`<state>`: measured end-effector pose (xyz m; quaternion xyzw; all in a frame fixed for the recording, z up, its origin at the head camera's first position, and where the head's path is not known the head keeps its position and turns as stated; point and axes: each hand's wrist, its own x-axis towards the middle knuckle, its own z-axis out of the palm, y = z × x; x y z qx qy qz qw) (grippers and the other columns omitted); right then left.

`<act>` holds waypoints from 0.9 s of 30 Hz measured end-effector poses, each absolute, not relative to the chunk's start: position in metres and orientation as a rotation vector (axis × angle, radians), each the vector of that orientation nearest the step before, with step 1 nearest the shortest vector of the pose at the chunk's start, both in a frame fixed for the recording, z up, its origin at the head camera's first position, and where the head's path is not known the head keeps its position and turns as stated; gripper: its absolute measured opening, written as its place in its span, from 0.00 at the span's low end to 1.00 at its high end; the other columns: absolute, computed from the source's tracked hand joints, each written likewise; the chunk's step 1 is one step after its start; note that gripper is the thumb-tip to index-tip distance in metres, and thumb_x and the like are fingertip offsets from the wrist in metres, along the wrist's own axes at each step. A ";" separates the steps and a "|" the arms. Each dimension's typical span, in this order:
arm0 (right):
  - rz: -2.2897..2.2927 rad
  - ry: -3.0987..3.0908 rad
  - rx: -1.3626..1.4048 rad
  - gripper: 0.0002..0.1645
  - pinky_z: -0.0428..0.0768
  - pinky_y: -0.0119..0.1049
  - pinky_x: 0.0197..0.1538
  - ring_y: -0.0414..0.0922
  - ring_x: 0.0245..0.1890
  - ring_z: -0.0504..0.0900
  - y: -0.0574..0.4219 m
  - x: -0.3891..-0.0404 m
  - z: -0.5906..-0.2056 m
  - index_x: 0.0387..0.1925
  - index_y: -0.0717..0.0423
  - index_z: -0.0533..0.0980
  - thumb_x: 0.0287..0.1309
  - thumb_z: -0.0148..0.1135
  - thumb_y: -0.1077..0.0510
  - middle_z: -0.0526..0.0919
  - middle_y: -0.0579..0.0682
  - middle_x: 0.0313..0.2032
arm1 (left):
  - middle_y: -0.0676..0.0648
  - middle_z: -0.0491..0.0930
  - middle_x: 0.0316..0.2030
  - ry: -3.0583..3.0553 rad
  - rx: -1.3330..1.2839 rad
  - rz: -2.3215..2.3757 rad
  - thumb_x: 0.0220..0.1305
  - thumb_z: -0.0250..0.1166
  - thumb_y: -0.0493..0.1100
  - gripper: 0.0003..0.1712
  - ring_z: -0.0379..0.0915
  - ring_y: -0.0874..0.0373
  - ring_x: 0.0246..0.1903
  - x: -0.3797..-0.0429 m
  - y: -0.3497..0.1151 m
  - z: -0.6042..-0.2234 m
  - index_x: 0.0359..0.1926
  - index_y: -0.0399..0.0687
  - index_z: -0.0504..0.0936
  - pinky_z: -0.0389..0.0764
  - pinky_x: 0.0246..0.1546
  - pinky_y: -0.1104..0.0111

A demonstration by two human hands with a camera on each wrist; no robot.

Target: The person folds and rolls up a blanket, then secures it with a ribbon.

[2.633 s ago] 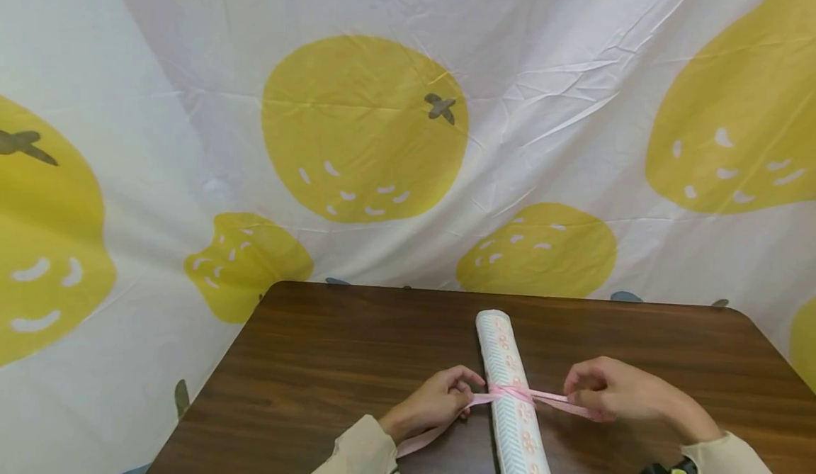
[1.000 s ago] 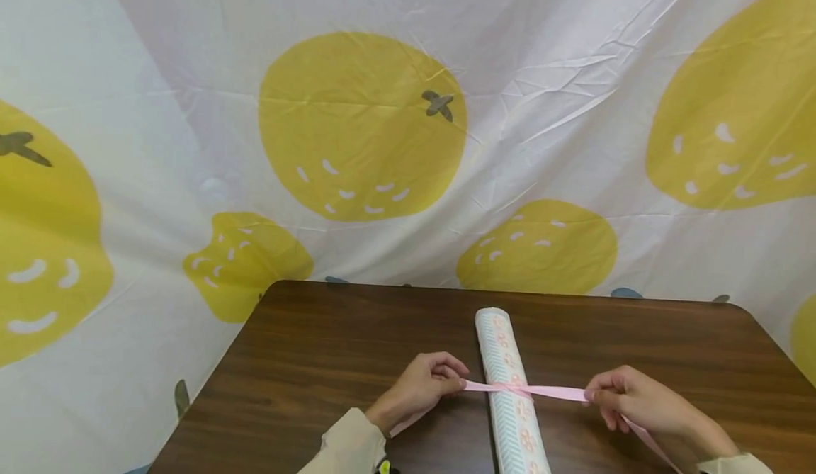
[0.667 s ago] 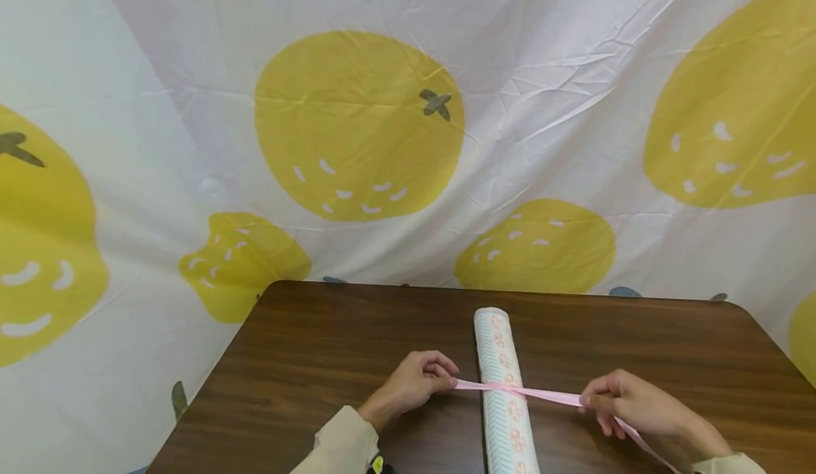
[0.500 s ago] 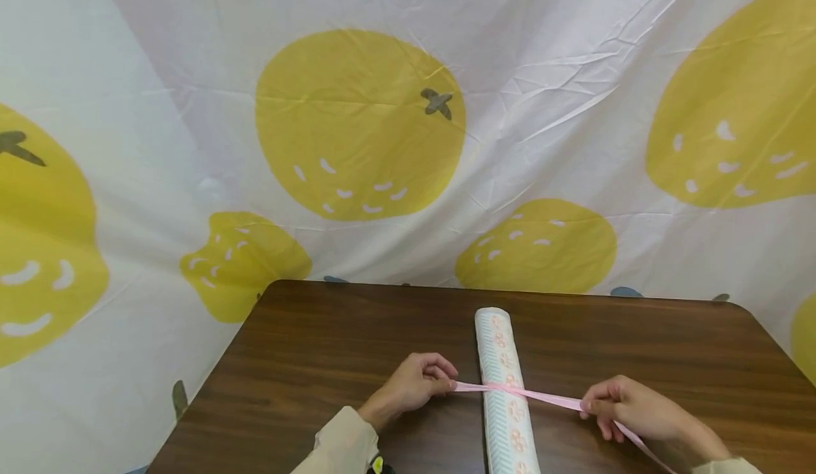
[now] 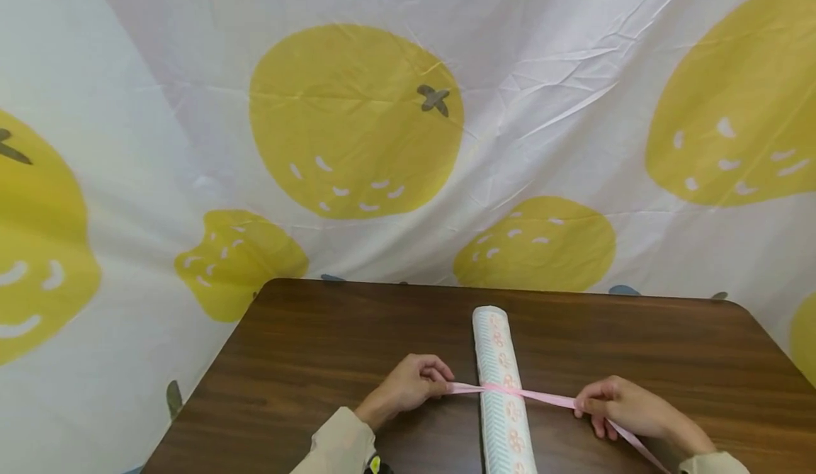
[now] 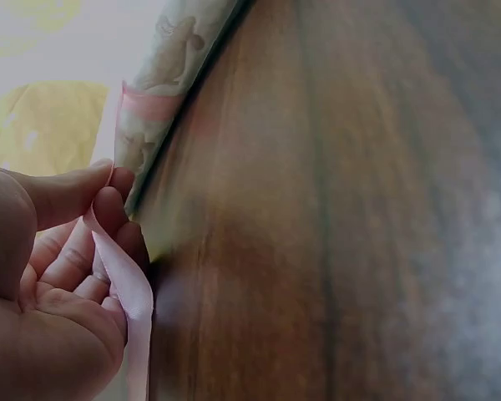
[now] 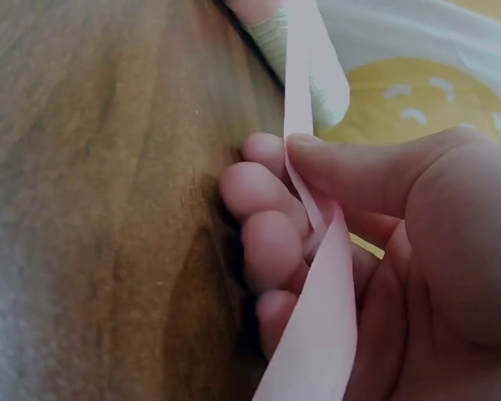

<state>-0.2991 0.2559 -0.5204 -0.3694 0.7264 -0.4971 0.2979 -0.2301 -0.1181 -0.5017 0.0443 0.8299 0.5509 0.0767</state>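
Observation:
A long white roll (image 5: 500, 350) with a pale blue and orange print lies lengthwise on the brown table. Pink ribbon (image 5: 503, 389) goes round its middle and crosses on top. On the left, my left hand (image 5: 411, 385) pinches one ribbon end between thumb and forefinger; a loose tail (image 6: 134, 301) hangs past the palm in the left wrist view. Out to the right, my right hand (image 5: 627, 407) pinches the other end, its tail (image 7: 317, 326) trailing over the palm. Both ribbon stretches run taut from the crossing. The roll's near end is cut off by the frame.
The dark wood-grain table (image 5: 344, 325) has rounded far corners. Behind it hangs a white cloth (image 5: 523, 27) printed with large yellow fruit, reaching down to the table's far edge.
Earlier the hands were closer to the roll with the ribbon slacker; they have since drawn apart and the crossing has tightened. Over the last half second they have barely moved.

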 end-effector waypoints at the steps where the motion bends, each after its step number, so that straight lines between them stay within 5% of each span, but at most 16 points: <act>1: -1.316 1.925 -0.974 0.15 0.78 0.34 0.22 0.34 0.18 0.76 0.256 -0.299 -0.520 0.38 0.67 0.79 0.73 0.48 0.62 0.79 0.47 0.20 | 0.49 0.81 0.24 2.486 0.129 1.646 0.57 0.69 0.31 0.05 0.71 0.62 0.23 -0.230 -0.118 -0.502 0.36 0.38 0.84 0.69 0.24 0.74; 11: -1.320 1.885 -0.942 0.15 0.77 0.31 0.21 0.35 0.18 0.77 0.256 -0.304 -0.521 0.38 0.69 0.78 0.73 0.47 0.63 0.79 0.45 0.20 | 0.48 0.86 0.30 2.385 0.222 1.591 0.59 0.68 0.37 0.11 0.75 0.65 0.28 -0.232 -0.113 -0.493 0.43 0.39 0.85 0.73 0.31 0.75; 27: -1.327 1.899 -0.882 0.14 0.76 0.28 0.21 0.35 0.17 0.76 0.255 -0.302 -0.521 0.38 0.69 0.79 0.72 0.49 0.63 0.78 0.46 0.19 | 0.49 0.85 0.36 2.162 0.525 1.564 0.59 0.68 0.29 0.17 0.77 0.67 0.34 -0.235 -0.106 -0.482 0.50 0.42 0.85 0.76 0.33 0.77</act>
